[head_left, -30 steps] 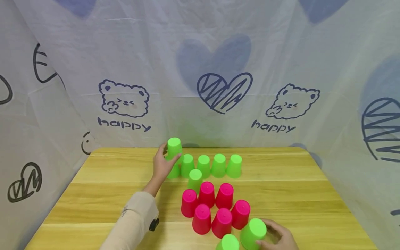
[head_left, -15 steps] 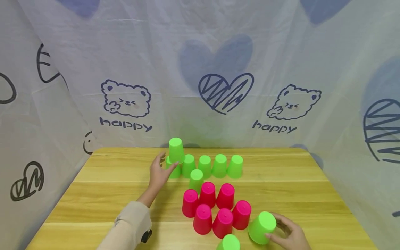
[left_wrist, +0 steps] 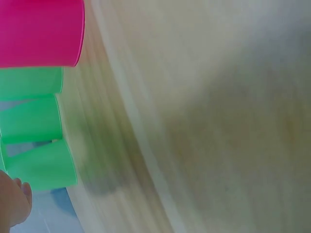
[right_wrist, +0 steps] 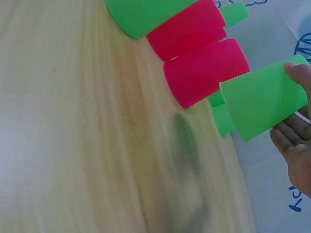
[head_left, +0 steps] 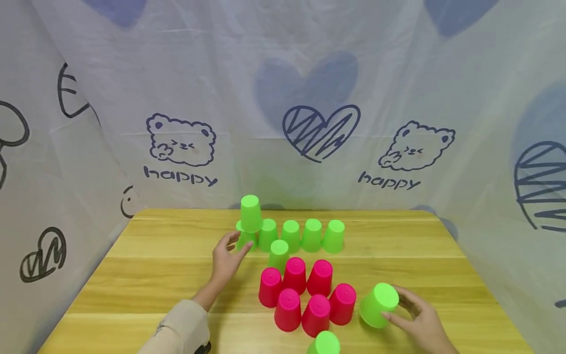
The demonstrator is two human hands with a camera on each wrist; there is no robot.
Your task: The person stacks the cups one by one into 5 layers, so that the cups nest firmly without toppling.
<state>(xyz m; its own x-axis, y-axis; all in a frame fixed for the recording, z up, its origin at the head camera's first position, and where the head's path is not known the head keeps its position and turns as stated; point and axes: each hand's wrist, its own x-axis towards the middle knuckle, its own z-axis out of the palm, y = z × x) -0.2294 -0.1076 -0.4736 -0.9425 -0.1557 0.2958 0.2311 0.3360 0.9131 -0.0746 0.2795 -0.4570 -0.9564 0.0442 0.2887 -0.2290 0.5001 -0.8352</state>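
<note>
My right hand (head_left: 420, 317) grips an upside-down green cup (head_left: 379, 306), held tilted to the right of the red cups; in the right wrist view that cup (right_wrist: 265, 97) hangs above the table. At the back left, a green cup (head_left: 250, 214) stands upside down on top of the leftmost cup (head_left: 245, 241) of a green row. Beside that lower cup my left hand (head_left: 226, 258) has its thumb and fingers spread, holding nothing. In the left wrist view only part of the left hand (left_wrist: 13, 201) shows, near the green cups.
Several red cups (head_left: 288, 310) stand upside down in the middle of the wooden table (head_left: 132, 275). A lone green cup (head_left: 279, 255) is just behind them, and another (head_left: 325, 344) is at the front edge of view. A printed cloth (head_left: 247, 162) hangs behind the table.
My left hand has let go of the upper green cup and moved down beside the lower one. The right hand has lifted its green cup and carried it forward and to the right.
</note>
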